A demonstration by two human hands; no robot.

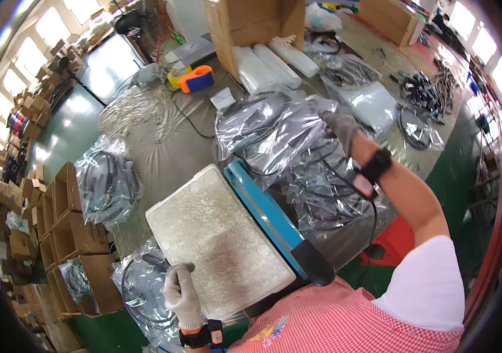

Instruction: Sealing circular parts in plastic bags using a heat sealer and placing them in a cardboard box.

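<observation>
R grip (340, 127): wearing a grey glove, reaching out fwd; fingertips touching the far R edge of the bagged cables (271, 129); can't tell if they're pinching the film or just resting on it.
L grip (181, 298): wearing a whitish glove w/ grey fingertips, curling its fingers by the lower L edge of the pale slab (213, 229); can't tell if it's holding anything.
Wrists: both wearing a black band (376, 166) w/ a small device.
Bagged cables: lying in a shiny heap mid-desk (165, 150), spreading from under R grip back twd the wearer.
Slab: lying btwn L grip & the teal bar (266, 206), showing dark smudges nr the wearer's end.
Teal bar: running slantwise along slab's R side, its black end pointing at the wearer.
L bags: one bagged coil (108, 182) lying on desk's L edge, another (145, 297) lying just beside L grip.
Far side: orange-blue roll (197, 80) & paper slip (223, 99) lying L of an open carton (257, 26); clear film rolls (266, 67) sitting at its mouth.
R side: flat clear bags (368, 106) lying past R grip, black cables (424, 91) piling up farther R.
Floor, L: divided cardboard box (74, 232) standing nr the desk.
</observation>
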